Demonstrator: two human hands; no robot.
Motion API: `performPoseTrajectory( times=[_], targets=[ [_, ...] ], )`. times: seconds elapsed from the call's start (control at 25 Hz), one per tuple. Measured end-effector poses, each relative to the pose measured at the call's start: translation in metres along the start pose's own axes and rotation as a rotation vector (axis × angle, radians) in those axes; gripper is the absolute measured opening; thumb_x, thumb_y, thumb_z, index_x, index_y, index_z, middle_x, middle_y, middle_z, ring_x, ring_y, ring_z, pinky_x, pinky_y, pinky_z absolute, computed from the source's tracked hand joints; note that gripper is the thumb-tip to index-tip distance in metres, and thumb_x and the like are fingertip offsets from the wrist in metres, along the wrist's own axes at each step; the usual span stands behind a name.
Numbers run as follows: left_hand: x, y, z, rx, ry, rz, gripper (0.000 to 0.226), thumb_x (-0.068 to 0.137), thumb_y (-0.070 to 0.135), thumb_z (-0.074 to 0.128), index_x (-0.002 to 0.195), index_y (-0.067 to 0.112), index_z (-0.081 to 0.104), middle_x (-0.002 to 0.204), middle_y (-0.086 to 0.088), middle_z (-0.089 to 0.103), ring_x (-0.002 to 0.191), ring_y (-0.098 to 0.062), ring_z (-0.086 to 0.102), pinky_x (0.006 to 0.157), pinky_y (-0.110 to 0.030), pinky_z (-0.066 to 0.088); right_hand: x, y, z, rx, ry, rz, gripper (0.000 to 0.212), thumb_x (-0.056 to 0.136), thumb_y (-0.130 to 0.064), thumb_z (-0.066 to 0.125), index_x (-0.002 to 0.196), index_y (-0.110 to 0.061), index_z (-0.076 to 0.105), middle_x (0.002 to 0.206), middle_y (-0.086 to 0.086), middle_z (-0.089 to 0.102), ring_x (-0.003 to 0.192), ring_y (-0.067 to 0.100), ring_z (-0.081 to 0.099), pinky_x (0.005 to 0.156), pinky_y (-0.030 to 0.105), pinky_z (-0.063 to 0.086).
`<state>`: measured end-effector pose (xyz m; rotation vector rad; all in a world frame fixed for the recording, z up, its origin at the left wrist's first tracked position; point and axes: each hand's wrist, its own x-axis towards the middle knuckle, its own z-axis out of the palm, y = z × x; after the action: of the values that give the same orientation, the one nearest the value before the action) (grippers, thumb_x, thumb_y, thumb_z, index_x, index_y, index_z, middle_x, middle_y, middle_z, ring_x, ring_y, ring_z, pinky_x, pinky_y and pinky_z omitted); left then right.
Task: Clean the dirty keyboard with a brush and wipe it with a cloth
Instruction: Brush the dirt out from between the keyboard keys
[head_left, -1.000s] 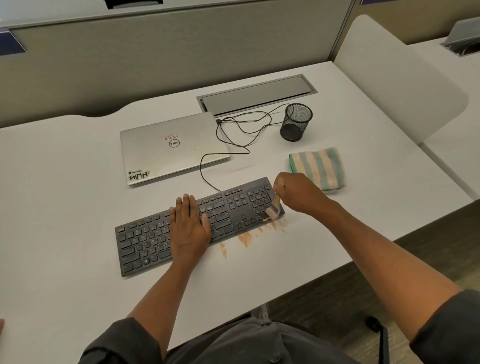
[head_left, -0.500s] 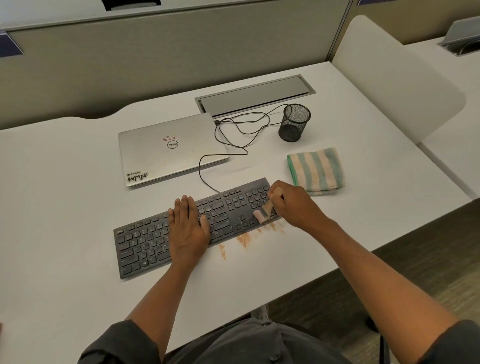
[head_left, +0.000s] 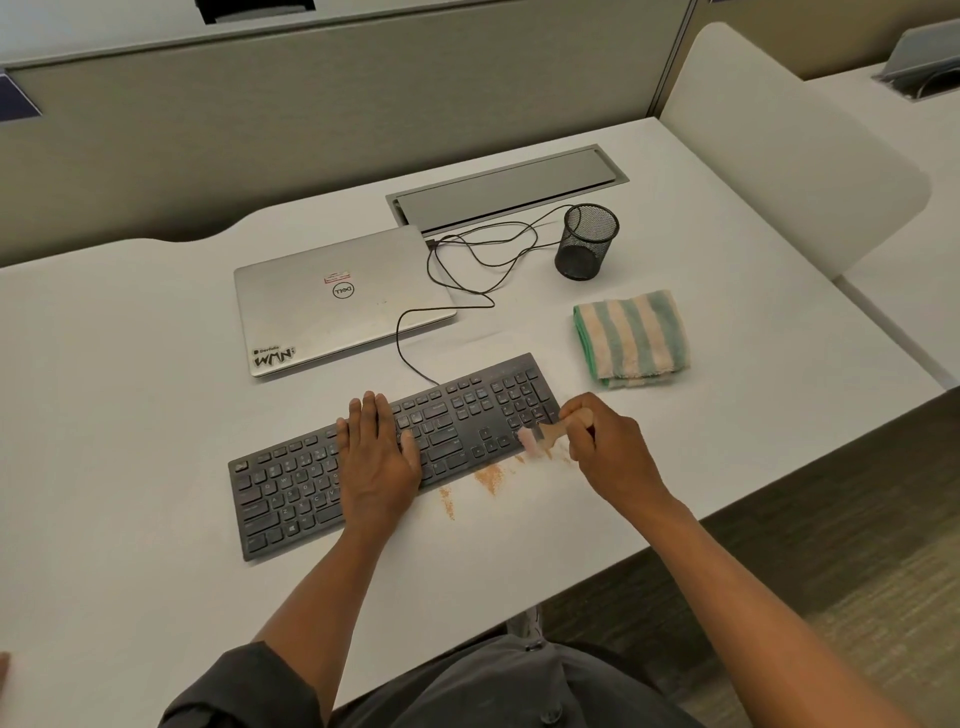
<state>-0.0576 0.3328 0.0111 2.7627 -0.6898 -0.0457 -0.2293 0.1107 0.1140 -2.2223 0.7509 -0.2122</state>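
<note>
A black keyboard (head_left: 291, 488) lies slanted on the white desk (head_left: 130, 415). My left hand (head_left: 376, 457) rests flat on its middle keys, fingers apart, holding nothing. My right hand (head_left: 610, 452) grips a small wooden brush (head_left: 550, 431) whose pale bristles touch the keyboard's front right corner. Orange-brown dust (head_left: 488, 478) lies on the desk just in front of the keyboard. A folded green-and-cream striped cloth (head_left: 631, 338) sits untouched behind and to the right of my right hand.
A closed silver laptop (head_left: 337, 301) lies behind the keyboard. A black cable (head_left: 467, 270) loops from it past a black mesh pen cup (head_left: 584, 241). A grey cable hatch (head_left: 509, 187) is set into the desk's back. The desk's front edge runs just right of my right hand.
My right hand swept the brush back across the number pad and then forward to the keyboard's front right corner. My left hand stayed on the keys.
</note>
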Motion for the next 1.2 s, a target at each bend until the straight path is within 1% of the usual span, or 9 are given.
performPoseTrajectory(
  times=[0.08, 0.16, 0.32, 0.56, 0.68, 0.8, 0.96, 1.04, 1.2],
  targets=[
    [0.000, 0.000, 0.000, 0.000, 0.002, -0.001, 0.072, 0.099, 0.043, 0.017, 0.158, 0.003, 0.025, 0.165, -0.015, 0.024, 0.155, -0.030, 0.014, 0.127, -0.046, 0.009, 0.001, 0.002, -0.002, -0.063, 0.053, 0.005, 0.013, 0.100, -0.015, 0.043, 0.097, -0.019, 0.055, 0.069, -0.001, 0.059, 0.059, 0.014, 0.056, 0.052, 0.030, 0.043],
    [0.000, -0.001, 0.001, -0.001, 0.000, -0.001, 0.072, 0.099, 0.043, 0.017, 0.158, 0.003, 0.024, 0.165, -0.015, 0.024, 0.155, -0.030, 0.014, 0.127, -0.046, 0.009, 0.004, 0.000, -0.004, -0.066, 0.103, 0.013, 0.013, 0.101, -0.015, 0.043, 0.097, -0.017, 0.055, 0.071, 0.001, 0.060, 0.062, 0.016, 0.058, 0.054, 0.033, 0.046],
    [0.000, 0.000, 0.001, -0.005, -0.002, -0.001, 0.071, 0.100, 0.043, 0.018, 0.158, 0.003, 0.024, 0.165, -0.016, 0.024, 0.155, -0.030, 0.014, 0.127, -0.047, 0.008, 0.008, -0.002, -0.005, 0.031, 0.038, 0.025, 0.014, 0.097, -0.012, 0.045, 0.097, -0.016, 0.059, 0.071, -0.001, 0.063, 0.064, 0.016, 0.060, 0.057, 0.036, 0.049],
    [0.000, -0.001, 0.002, -0.001, 0.001, 0.003, 0.071, 0.100, 0.043, 0.017, 0.158, 0.002, 0.024, 0.165, -0.016, 0.024, 0.155, -0.031, 0.014, 0.127, -0.048, 0.009, 0.017, -0.006, -0.007, -0.104, 0.141, 0.012, 0.015, 0.099, -0.013, 0.044, 0.099, -0.014, 0.058, 0.074, 0.004, 0.063, 0.066, 0.020, 0.059, 0.057, 0.033, 0.048],
    [0.000, -0.001, 0.002, -0.004, -0.006, -0.003, 0.072, 0.100, 0.044, 0.016, 0.158, 0.003, 0.023, 0.165, -0.016, 0.023, 0.155, -0.030, 0.013, 0.127, -0.047, 0.007, 0.021, -0.010, -0.007, -0.062, 0.119, 0.001, 0.015, 0.097, -0.012, 0.044, 0.096, -0.015, 0.059, 0.074, 0.003, 0.064, 0.067, 0.021, 0.060, 0.058, 0.035, 0.049],
    [0.000, 0.000, 0.001, 0.003, -0.005, -0.001, 0.071, 0.100, 0.043, 0.016, 0.159, 0.004, 0.022, 0.166, -0.015, 0.022, 0.155, -0.029, 0.012, 0.127, -0.046, 0.007, 0.023, -0.009, -0.008, -0.128, 0.111, -0.023, 0.017, 0.097, -0.012, 0.044, 0.098, -0.013, 0.060, 0.074, 0.004, 0.065, 0.069, 0.024, 0.061, 0.062, 0.040, 0.052],
    [0.000, -0.001, 0.001, 0.007, -0.002, -0.003, 0.071, 0.100, 0.043, 0.018, 0.159, 0.003, 0.023, 0.166, -0.015, 0.022, 0.155, -0.029, 0.013, 0.127, -0.046, 0.007, 0.034, -0.012, -0.015, -0.118, 0.167, -0.070, 0.018, 0.099, -0.015, 0.045, 0.103, -0.012, 0.062, 0.068, 0.002, 0.061, 0.060, 0.018, 0.056, 0.054, 0.034, 0.046],
    [-0.001, 0.000, 0.001, 0.000, 0.003, 0.000, 0.071, 0.100, 0.043, 0.018, 0.158, 0.003, 0.024, 0.165, -0.016, 0.024, 0.155, -0.030, 0.014, 0.127, -0.046, 0.008, 0.041, -0.017, -0.015, -0.116, 0.130, -0.108, 0.018, 0.099, -0.016, 0.045, 0.102, -0.013, 0.062, 0.067, 0.002, 0.061, 0.057, 0.016, 0.054, 0.050, 0.032, 0.042],
    [-0.001, 0.000, 0.001, 0.007, 0.003, -0.001, 0.071, 0.100, 0.043, 0.018, 0.158, 0.003, 0.024, 0.165, -0.016, 0.024, 0.155, -0.030, 0.014, 0.127, -0.046, 0.008, 0.055, -0.020, -0.011, -0.332, -0.063, -0.072, 0.026, 0.099, -0.020, 0.036, 0.094, -0.012, 0.060, 0.078, 0.008, 0.067, 0.069, 0.024, 0.063, 0.059, 0.037, 0.051]
  ],
)
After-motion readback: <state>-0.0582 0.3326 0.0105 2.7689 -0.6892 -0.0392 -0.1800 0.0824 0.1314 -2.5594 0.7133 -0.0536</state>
